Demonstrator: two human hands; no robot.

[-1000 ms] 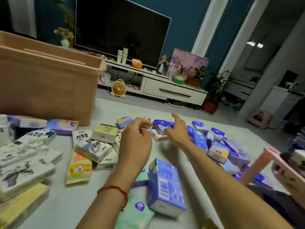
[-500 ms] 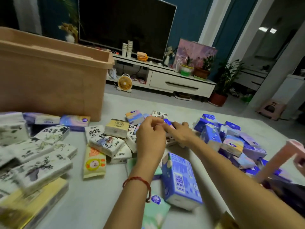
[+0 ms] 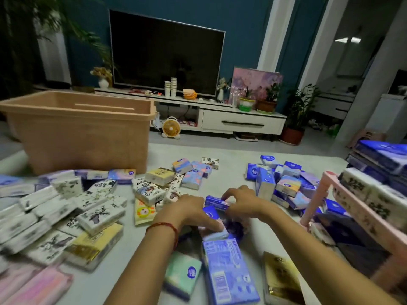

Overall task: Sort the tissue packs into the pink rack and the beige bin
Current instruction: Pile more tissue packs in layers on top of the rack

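Centrally, the right hand (image 3: 242, 202), grip clamped, pinches a small blue tissue pack (image 3: 217, 202); the left hand (image 3: 191, 209), grip apart, presses a pale pack (image 3: 218, 234).

Light: dim room; the brightest patch is the ceiling lamp (image 3: 348, 40) reflected at upper right.
Glare: a grey sheen on the dark television (image 3: 165, 51), and a gleam on the gold pack (image 3: 282, 280) at the bottom edge.
Shadows: soft, pooled beneath my left hand (image 3: 191, 209) and right hand (image 3: 242, 202); murky under the pink rack (image 3: 363, 216) at right.
Blur: motion smear on the white tissue packs (image 3: 33, 216) along the left edge; the blue pack (image 3: 217, 202) I pinch at centre is sharper.
Distortion: the wide lens leans the door frames (image 3: 271, 34) at top right and stretches my forearms toward the bottom.
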